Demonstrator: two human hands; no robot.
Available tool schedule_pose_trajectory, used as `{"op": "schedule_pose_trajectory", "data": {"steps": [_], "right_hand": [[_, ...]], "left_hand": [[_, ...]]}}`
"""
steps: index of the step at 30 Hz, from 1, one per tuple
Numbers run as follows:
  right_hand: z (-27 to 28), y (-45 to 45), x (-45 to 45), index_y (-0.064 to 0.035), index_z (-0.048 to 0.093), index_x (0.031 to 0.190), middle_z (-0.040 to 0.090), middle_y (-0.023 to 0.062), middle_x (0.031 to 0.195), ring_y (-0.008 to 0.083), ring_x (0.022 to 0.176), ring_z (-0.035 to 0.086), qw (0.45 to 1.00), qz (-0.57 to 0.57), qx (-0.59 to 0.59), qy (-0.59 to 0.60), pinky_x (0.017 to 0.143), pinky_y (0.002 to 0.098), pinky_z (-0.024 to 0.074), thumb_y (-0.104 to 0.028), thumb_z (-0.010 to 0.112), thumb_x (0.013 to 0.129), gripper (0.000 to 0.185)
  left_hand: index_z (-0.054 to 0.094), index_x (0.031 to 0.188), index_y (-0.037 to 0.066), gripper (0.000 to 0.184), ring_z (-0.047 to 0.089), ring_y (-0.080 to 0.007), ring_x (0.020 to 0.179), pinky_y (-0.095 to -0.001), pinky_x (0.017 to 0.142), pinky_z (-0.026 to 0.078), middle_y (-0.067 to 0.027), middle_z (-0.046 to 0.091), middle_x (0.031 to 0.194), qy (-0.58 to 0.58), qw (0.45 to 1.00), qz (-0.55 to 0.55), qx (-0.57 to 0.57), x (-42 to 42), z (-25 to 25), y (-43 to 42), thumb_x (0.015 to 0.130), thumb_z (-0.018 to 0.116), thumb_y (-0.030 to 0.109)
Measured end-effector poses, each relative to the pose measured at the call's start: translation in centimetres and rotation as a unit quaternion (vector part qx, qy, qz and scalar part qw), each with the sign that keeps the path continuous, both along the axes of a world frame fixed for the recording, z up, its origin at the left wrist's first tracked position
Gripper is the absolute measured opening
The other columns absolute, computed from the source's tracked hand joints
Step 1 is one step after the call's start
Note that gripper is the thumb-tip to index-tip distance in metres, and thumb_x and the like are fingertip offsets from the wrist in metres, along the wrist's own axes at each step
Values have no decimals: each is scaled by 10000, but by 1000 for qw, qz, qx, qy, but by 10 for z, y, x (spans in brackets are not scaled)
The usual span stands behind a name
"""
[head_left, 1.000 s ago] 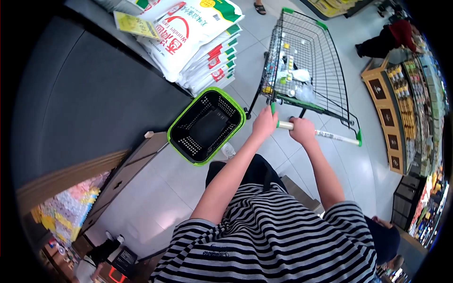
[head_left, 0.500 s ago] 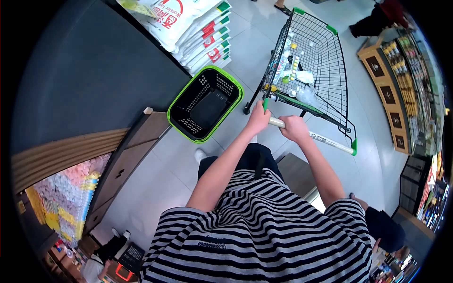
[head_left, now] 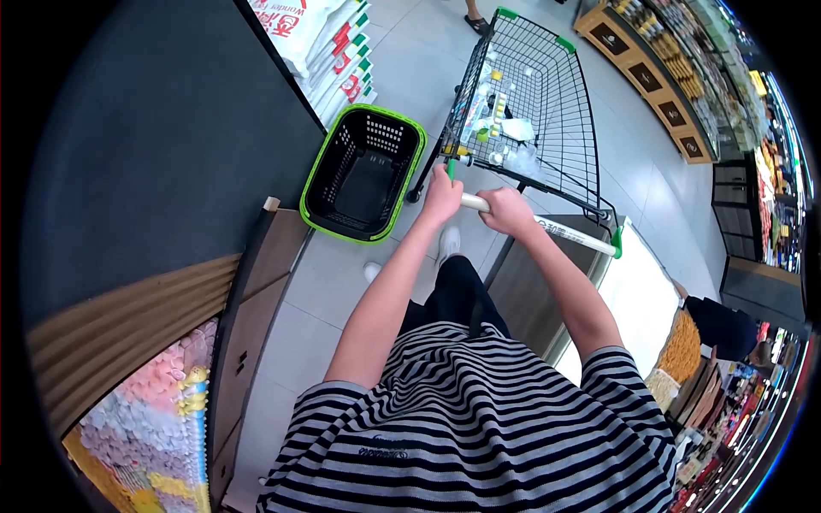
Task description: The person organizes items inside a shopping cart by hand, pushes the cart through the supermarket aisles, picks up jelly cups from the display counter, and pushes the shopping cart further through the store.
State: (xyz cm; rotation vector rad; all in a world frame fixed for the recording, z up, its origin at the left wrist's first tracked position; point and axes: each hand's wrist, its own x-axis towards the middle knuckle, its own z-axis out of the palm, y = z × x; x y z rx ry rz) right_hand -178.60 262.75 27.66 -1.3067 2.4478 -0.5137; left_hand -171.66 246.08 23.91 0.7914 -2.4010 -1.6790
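My left hand (head_left: pixel 443 195) is closed round the left end of the cart's handle, by its green end piece. A short way to the right, my right hand (head_left: pixel 508 212) grips the same white handle bar (head_left: pixel 573 233). Ahead of both hands is the wire shopping cart (head_left: pixel 560 111) with green corners. Several small packages, a bottle and a clear plastic bag (head_left: pixel 522 160) lie in it. Left of my left hand stands a black basket (head_left: pixel 366 179) with a bright green rim, its inside bare.
Stacked white bags (head_left: pixel 329 60) rise beyond the basket. A dark counter (head_left: pixel 171 145) runs along the left. Goods shelves (head_left: pixel 658 68) stand at the upper right. A white-topped display (head_left: pixel 637 299) is close on my right, with a person in dark clothes (head_left: pixel 723 327) beyond it.
Both hands stay on the handle. The basket and counter have shifted in view, the right-hand shelves have swung upward and left, and the white-topped display has come into view beside my right arm.
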Motion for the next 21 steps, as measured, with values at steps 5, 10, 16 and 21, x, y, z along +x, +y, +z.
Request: {"op": "schedule_pose_trajectory", "data": {"steps": [5, 10, 16, 21], "right_hand": [[4, 1, 62, -96, 677, 938, 676, 179, 759, 385, 749, 660, 1000, -4, 1, -3, 734, 490, 540, -159, 606, 745, 215], [11, -1, 126, -94, 694, 919, 677, 182, 757, 380, 760, 669, 1000, -8, 16, -21, 753, 479, 551, -159, 606, 742, 207], [5, 1, 205, -120, 720, 1021, 692, 203, 830, 386, 804, 674, 998, -2, 17, -60, 761, 491, 552, -162, 626, 734, 305], [-9, 17, 272, -87, 688, 924, 682, 212, 827, 410, 821, 662, 993, -2, -46, -105, 773, 507, 541, -136, 626, 756, 186]], "left_hand": [[401, 1298, -40, 497, 560, -450, 1114, -479, 960, 440, -314, 554, 1197, 14, 1000, -7, -17, 59, -3, -5, 858, 547, 138], [471, 1302, 10, 455, 637, -389, 1023, -445, 894, 485, -253, 644, 1061, -8, 998, 36, -58, 122, -1, -1, 885, 552, 173], [548, 1223, 16, 367, 641, -395, 998, -461, 862, 493, -238, 656, 1046, 6, 995, 50, -82, 206, -10, 4, 878, 597, 133], [519, 1249, 10, 401, 603, -455, 1047, -483, 892, 487, -293, 634, 1084, 0, 989, 75, -125, 281, -11, 24, 873, 578, 134]]}}
